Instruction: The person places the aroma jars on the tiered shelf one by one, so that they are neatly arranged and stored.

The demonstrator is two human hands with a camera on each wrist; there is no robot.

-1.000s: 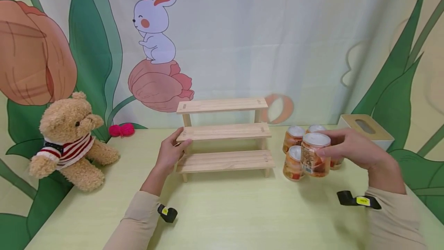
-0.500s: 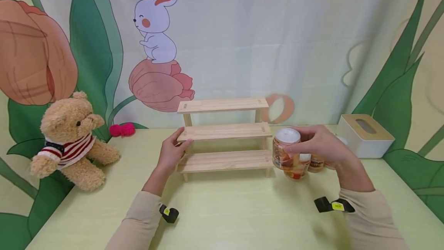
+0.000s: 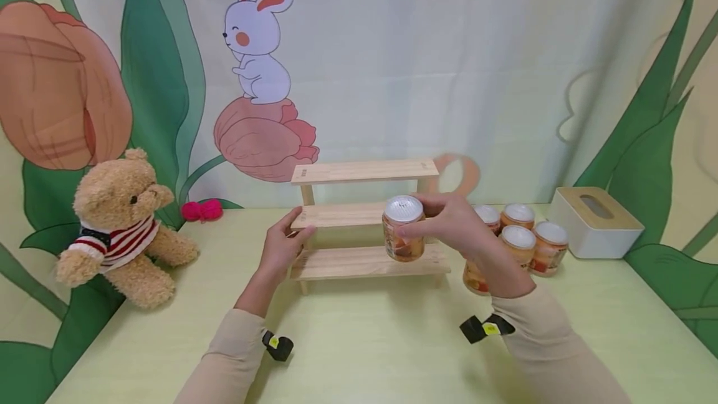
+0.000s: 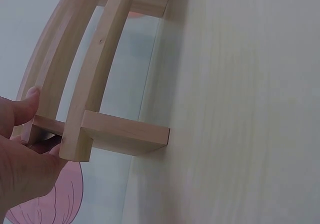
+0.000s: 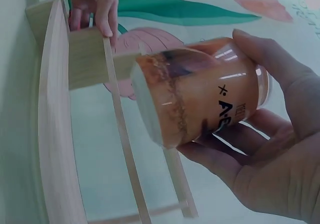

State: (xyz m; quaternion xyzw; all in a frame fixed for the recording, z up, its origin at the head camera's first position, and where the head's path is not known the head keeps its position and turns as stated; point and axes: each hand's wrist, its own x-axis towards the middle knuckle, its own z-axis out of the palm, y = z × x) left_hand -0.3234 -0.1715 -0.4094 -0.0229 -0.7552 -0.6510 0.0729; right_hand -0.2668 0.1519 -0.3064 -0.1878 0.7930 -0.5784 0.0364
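At centre left of my head view, my left hand (image 3: 280, 243) grips the left end of the rack (image 3: 359, 216) at its middle shelf (image 3: 336, 216), steadying it, I judge. Mid-frame, my right hand (image 3: 449, 223) is wrapped round one jar (image 3: 399, 247), lid up, in front of the rack. I take the step to be bringing that jar to a shelf; next likely calls for setting it down level and letting go, though which shelf I can't tell. At centre right, the other jars (image 3: 517, 240) stand grouped on the tabletop (image 3: 359, 341).

My left wrist view adds the rack's end leg (image 4: 127, 129), meeting the tabletop. Only my right wrist view shows the held jar's black lettering (image 5: 227, 114) clearly, and an apparent gap to the lowest shelf (image 5: 57, 129).
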